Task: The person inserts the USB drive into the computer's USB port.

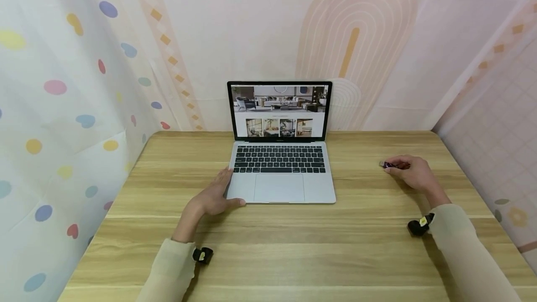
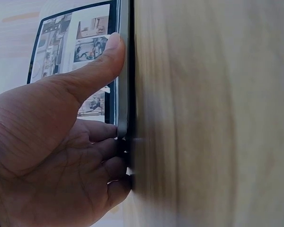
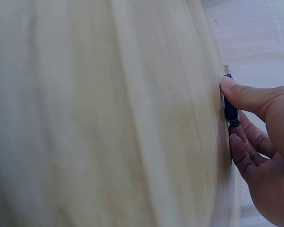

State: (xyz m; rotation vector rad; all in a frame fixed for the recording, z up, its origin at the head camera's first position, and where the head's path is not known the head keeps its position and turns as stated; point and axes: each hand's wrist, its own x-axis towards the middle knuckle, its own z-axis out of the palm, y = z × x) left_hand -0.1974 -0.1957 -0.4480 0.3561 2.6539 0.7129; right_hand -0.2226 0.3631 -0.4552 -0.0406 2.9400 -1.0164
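Note:
A silver laptop stands with its lid raised, a web page of room pictures on its screen. At its front left corner is my left hand, fingers laid along the left side and thumb stretched across the front edge. From the left wrist, the thumb overlaps the screen and the fingertips touch the laptop's edge. Off to the right, my right hand pinches a dark USB flash drive between thumb and fingers, low over the table. Its metal plug sticks out past the thumb, pointing toward the laptop in the head view.
The wood-grain table carries the laptop near its back edge. Behind it hangs a patterned curtain, close to the lid. Another curtain with coloured spots falls along the left side. Each wrist wears a small black camera.

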